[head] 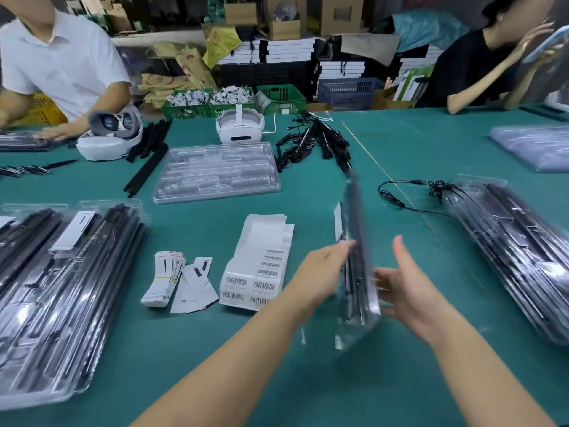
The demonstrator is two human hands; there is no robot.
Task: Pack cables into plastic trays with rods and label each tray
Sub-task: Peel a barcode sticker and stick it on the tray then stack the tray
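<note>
A filled clear plastic tray (358, 272) with black rods stands on its edge, blurred, above the green table (308, 380) between my hands. My left hand (320, 269) touches its left face with straight fingers. My right hand (409, 288) is on its right side, fingers spread and straight against it. A stack of empty clear trays (215, 172) lies further back. Barcode label sheets (258, 266) and small white cards (178, 280) lie left of my left hand. Loose black cables (409, 195) lie at right, bundled cables (314, 140) behind.
Packed trays (58, 291) are stacked at left and more packed trays (520, 251) at right. Black rods (147, 155) and two white headsets (240, 126) sit at the back. Two people sit across the table. Green crates (234, 103) stand behind.
</note>
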